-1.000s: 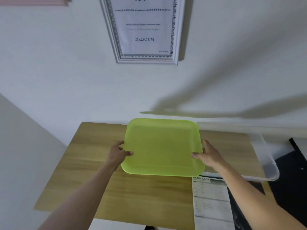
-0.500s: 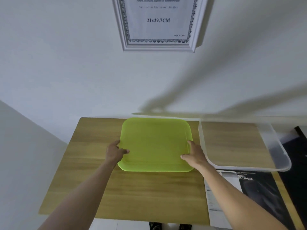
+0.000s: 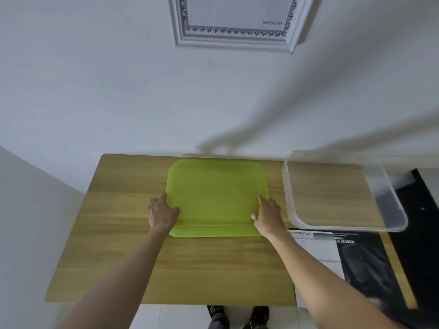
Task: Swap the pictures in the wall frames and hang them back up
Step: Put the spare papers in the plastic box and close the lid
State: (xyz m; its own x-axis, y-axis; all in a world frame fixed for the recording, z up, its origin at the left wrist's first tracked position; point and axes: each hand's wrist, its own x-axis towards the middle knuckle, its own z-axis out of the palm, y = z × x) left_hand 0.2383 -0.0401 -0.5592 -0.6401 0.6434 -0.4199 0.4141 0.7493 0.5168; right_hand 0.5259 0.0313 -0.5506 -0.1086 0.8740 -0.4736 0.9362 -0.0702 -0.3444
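A white ornate picture frame (image 3: 235,41) hangs on the wall above the table, only its lower part in view, holding a printed sheet. On the wooden table (image 3: 118,245) lies a lime-green plastic tray (image 3: 216,195), flat near the back edge. My left hand (image 3: 162,213) grips the tray's left rim, thumb over the edge. My right hand (image 3: 268,214) grips its right rim near the front corner.
A clear plastic bin (image 3: 344,224) stands on the table to the right of the green tray. A black-and-white printed poster (image 3: 356,262) lies in front of the bin. Shoes (image 3: 237,317) show on the floor below the table's front edge.
The green tray has come down from a lifted tilt and now lies flat on the table, both hands still on its rims. The view has tipped downward.
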